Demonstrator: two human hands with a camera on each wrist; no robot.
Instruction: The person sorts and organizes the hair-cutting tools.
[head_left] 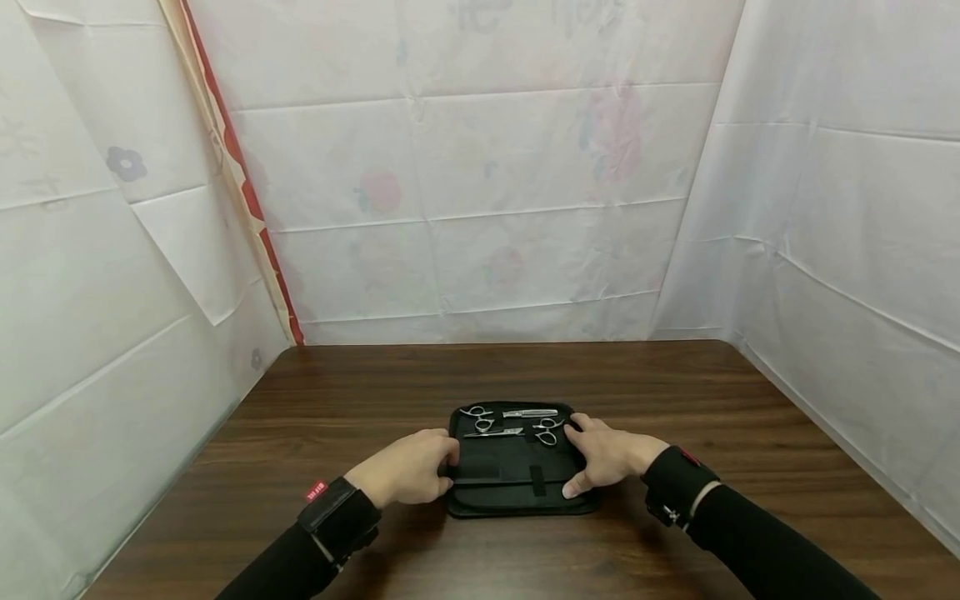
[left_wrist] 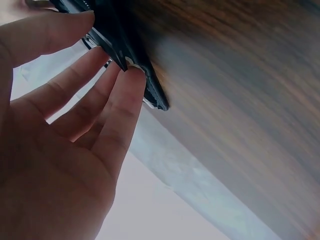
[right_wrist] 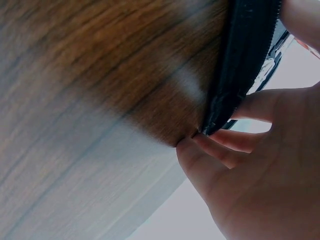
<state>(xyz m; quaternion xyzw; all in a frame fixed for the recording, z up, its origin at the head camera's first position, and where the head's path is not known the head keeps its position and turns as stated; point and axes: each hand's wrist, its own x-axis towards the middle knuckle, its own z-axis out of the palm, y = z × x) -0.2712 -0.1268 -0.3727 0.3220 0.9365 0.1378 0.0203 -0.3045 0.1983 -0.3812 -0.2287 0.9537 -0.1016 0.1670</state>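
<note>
A black zip-up case (head_left: 495,469) lies open on the table, with two pairs of silver scissors in its far half. The farther scissors (head_left: 530,412) have their finger rings at the left; the nearer scissors (head_left: 546,438) have theirs at the right. My left hand (head_left: 408,468) grips the case's left edge with curled fingers. In the left wrist view, thumb and fingertips meet the black edge (left_wrist: 131,45). On the right side, my right hand (head_left: 611,454) holds the case, thumb on its near right part and fingers along the side. The right wrist view shows fingertips at the zipped edge (right_wrist: 235,75).
The brown wooden table (head_left: 360,383) extends around the case on all sides. White printed sheeting (head_left: 480,183) hangs behind it and along both sides. A red-and-cream strip (head_left: 243,179) runs down the left back corner.
</note>
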